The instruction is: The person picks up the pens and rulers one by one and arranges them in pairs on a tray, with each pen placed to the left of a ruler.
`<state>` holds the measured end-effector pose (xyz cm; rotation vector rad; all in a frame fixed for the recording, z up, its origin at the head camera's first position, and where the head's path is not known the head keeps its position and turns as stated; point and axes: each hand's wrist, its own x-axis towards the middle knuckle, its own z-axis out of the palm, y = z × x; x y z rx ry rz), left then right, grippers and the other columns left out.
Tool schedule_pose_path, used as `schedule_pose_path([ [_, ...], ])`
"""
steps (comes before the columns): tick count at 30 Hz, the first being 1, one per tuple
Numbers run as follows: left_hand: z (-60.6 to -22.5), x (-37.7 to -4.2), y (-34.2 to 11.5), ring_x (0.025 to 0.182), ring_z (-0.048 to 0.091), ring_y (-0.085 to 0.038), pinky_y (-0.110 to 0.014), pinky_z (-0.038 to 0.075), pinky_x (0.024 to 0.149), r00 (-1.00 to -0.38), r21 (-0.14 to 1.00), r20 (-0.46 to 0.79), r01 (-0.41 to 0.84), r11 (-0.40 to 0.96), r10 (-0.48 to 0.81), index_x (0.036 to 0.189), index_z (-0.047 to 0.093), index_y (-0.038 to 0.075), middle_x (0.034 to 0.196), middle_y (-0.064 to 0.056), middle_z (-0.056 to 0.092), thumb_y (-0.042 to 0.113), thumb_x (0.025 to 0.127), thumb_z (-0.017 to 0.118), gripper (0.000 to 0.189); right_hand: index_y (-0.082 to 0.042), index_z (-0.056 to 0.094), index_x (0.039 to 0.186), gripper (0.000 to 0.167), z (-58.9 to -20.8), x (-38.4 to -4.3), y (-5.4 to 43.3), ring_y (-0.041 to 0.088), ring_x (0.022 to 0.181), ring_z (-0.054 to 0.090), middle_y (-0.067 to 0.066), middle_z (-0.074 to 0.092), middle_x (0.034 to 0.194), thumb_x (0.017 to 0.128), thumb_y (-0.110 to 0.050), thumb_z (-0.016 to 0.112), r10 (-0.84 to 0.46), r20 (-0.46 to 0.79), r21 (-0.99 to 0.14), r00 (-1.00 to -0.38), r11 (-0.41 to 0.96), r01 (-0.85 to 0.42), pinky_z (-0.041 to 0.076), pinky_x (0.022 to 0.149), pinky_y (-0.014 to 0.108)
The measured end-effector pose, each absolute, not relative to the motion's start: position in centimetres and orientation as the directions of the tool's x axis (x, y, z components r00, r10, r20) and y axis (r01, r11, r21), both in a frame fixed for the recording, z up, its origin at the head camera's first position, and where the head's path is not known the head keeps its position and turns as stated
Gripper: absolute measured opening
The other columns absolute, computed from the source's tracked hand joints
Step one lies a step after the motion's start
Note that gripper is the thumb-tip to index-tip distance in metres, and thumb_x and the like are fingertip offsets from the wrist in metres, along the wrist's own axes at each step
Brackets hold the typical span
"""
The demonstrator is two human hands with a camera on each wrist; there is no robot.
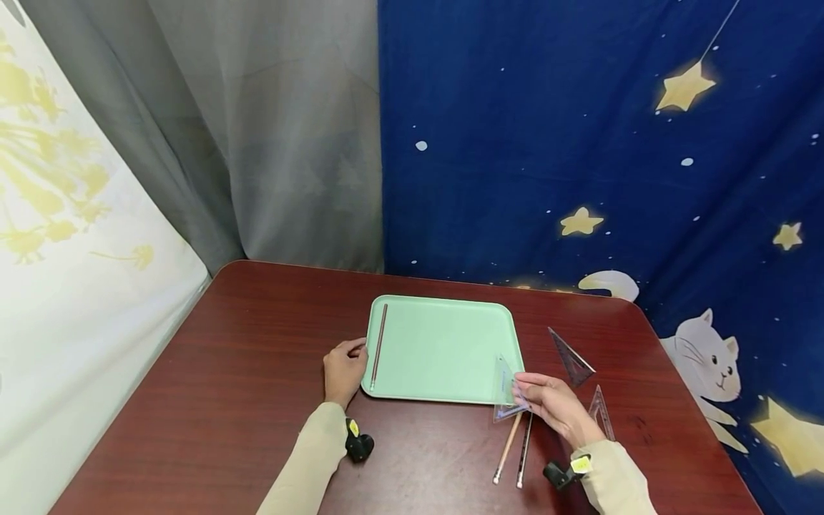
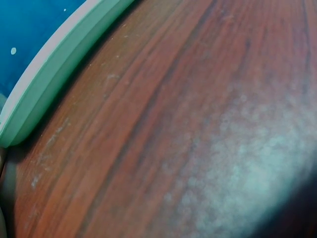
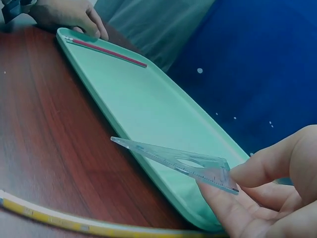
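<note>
A pale green tray (image 1: pixel 447 343) lies on the table, with a dark red pencil (image 1: pixel 380 343) along its left side. My left hand (image 1: pixel 344 372) grips the tray's left rim; in the left wrist view only the tray's edge (image 2: pixel 54 74) and bare tabletop show clearly. Between thumb and fingers, my right hand (image 1: pixel 558 408) pinches a clear plastic set square (image 3: pixel 178 163) by one corner. It is raised over the tray's near right corner, tilted in the right wrist view.
Near the right hand, a tan pencil (image 1: pixel 507 452) and a dark patterned pencil (image 1: pixel 524 454) lie on the brown table (image 1: pixel 257 400). Two more set squares rest to the right, one farther back (image 1: pixel 571 360), another partly behind the right wrist (image 1: pixel 599 409). Curtains hang behind the table.
</note>
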<state>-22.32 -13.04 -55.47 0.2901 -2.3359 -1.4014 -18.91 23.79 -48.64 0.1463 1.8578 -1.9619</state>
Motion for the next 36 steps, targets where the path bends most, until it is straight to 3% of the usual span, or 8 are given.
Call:
schedule_pose_path([
  [15, -55.3, -22.2, -12.9, 0.076, 0.068, -0.019, -0.030, 0.054, 0.066, -0.904, 0.886, 0.217, 0.023, 0.463, -0.369, 0.104, 0.075, 0.008, 0.088, -0.008, 0.073, 0.011, 0.087, 0.063, 0.021, 0.022, 0.025, 0.138, 0.054, -48.9, -20.2, 21.7, 0.006, 0.088, 0.065, 0.002, 0.066, 0.101, 0.092, 0.005, 0.046, -0.249, -0.377, -0.919, -0.892, -0.022, 0.394, 0.052, 0.079, 0.018],
  [36, -55.0, -22.0, -13.0, 0.077, 0.068, -0.019, -0.031, 0.054, 0.066, -0.908, 0.887, 0.200, 0.008, 0.462, -0.369, 0.105, 0.075, 0.008, 0.090, -0.010, 0.073, 0.011, 0.088, 0.064, 0.021, 0.016, 0.038, 0.137, 0.048, -49.8, -22.6, 17.8, 0.008, 0.087, 0.064, 0.009, 0.064, 0.107, 0.091, 0.007, 0.048, -0.179, -0.403, -0.912, -0.898, -0.002, 0.410, 0.052, 0.078, 0.019],
])
